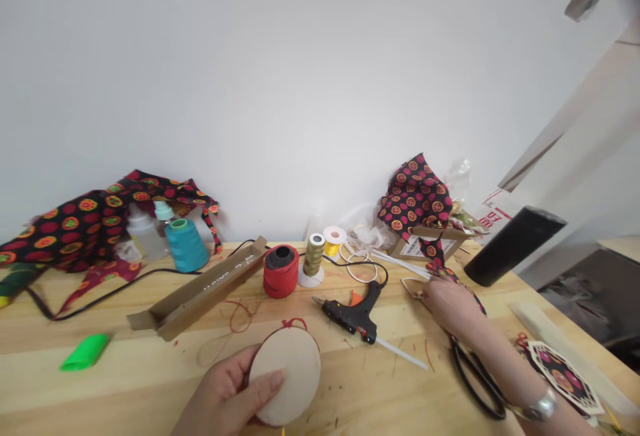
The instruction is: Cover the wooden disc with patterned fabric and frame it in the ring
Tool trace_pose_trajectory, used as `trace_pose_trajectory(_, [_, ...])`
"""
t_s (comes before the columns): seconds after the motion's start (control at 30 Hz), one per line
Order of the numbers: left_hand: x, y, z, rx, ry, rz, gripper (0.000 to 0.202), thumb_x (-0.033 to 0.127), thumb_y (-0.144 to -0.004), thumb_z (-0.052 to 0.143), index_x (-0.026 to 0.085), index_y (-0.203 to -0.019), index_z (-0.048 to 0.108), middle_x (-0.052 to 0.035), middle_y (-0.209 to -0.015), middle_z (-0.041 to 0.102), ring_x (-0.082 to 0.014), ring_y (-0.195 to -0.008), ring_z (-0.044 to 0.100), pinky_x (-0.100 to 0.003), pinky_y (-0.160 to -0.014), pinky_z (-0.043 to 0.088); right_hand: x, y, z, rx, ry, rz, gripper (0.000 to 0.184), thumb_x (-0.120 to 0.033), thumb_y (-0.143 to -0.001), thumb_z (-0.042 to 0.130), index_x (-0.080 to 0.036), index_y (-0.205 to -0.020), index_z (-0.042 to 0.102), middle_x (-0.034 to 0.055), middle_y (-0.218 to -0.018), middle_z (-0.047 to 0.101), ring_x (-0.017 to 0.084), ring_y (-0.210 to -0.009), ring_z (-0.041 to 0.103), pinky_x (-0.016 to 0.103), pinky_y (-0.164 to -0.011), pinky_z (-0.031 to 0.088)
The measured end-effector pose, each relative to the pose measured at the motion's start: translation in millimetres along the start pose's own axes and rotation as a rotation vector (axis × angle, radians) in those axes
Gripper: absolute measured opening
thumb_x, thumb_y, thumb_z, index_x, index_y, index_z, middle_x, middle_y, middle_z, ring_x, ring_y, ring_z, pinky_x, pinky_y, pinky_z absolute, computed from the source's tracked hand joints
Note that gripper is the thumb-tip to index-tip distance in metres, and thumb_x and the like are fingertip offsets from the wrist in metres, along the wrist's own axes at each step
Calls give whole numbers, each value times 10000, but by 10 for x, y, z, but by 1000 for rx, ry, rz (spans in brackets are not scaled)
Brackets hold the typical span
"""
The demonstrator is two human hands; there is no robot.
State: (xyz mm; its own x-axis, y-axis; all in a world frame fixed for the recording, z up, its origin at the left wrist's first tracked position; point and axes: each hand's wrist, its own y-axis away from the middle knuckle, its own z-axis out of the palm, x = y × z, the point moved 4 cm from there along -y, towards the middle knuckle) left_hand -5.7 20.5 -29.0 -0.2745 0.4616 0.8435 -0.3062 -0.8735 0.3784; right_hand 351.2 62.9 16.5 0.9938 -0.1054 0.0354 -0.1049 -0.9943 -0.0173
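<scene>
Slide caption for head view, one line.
Left hand gripping a pale disc, black glue gun lying between it and the right hand.

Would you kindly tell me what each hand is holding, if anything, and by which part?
The left hand holds the round cream disc by its left edge, thumb on its face. Whether the right hand grips anything cannot be told.

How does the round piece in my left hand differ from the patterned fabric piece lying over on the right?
The round piece shows a plain, pale face; the patterned fabric piece has a dark, colourful print inside a pale border. Your left hand holds the round piece, while the patterned fabric piece lies on the tabletop. Both show red cord at one edge.
</scene>
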Motion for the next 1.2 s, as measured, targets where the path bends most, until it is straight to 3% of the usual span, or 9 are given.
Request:
trace_pose_trajectory(0.1, [-3, 1, 13, -20, 6, 7, 402, 364, -641, 822, 210, -1007, 759, -50, -873, 778, -215, -708, 678, -282, -638, 548, -22, -64, -14, 18, -70, -47, 250, -86, -823, 487, -135, -686, 690, 143, -786, 690, 264, -793, 663, 317, -689, 468])
trace_pose_trajectory(0.27, [7, -9, -11, -15, -27, 8, 416, 373, -658, 811, 193, -1028, 750, -57, -831, 773, -208, -705, 675, -263, -622, 537, -305, -387, 114, 24, -281, -300, 273, -124, -840, 482, -201, -990, 698, 72, -1058, 681, 187, -977, 630, 256, -859, 461])
trace_pose_trajectory(0.5, [76, 17, -15, -28, -60, 14, 405, 362, -683, 796, 179, -1040, 745, -63, -873, 774, -205, -742, 671, -244, -606, 526, -309, -513, 216, 14, -429, -480, 170, -170, -810, 514, -184, -797, 684, 86, -903, 647, 229, -915, 576, 346, -851, 453])
trace_pose_trajectory(0.67, [79, 23, -13, 12, -48, 20, 413, 369, -663, 808, 197, -1034, 751, -59, -901, 777, -213, -746, 672, -249, -602, 528, -213, -312, 75, -17, -452, -459, 126, -157, -748, 573, -197, -650, 642, 80, -830, 621, 241, -877, 545, 363, -826, 422])
trace_pose_trajectory(0.87, [58, -12, -48, 10, -7, -3, 432, 352, -686, 801, 216, -1090, 730, -53, -935, 774, -235, -827, 674, -284, -675, 553, -33, -12, -90, -25, -570, -329, 136, -182, -747, 581, -199, -618, 619, 67, -761, 606, 239, -822, 534, 377, -817, 403])
trace_pose_trajectory(1.03, [62, -26, -62, 25, -2, 6, 457, 343, -698, 797, 220, -1129, 710, -59, -1014, 765, -247, -881, 678, -274, -672, 560, 94, 208, -196, -7, -841, -186, 246, -393, -795, 602, -188, -659, 597, 54, -766, 590, 207, -741, 531, 346, -729, 417])
trace_pose_trajectory(1.2, [106, -4, -39, 43, 16, 18, 452, 332, -677, 813, 208, -1102, 721, -63, -1025, 766, -257, -886, 689, -290, -683, 579, -162, 398, -246, -25, -1171, -142, 493, -661, -756, 577, -179, -650, 569, 58, -776, 590, 173, -701, 531, 298, -651, 435])
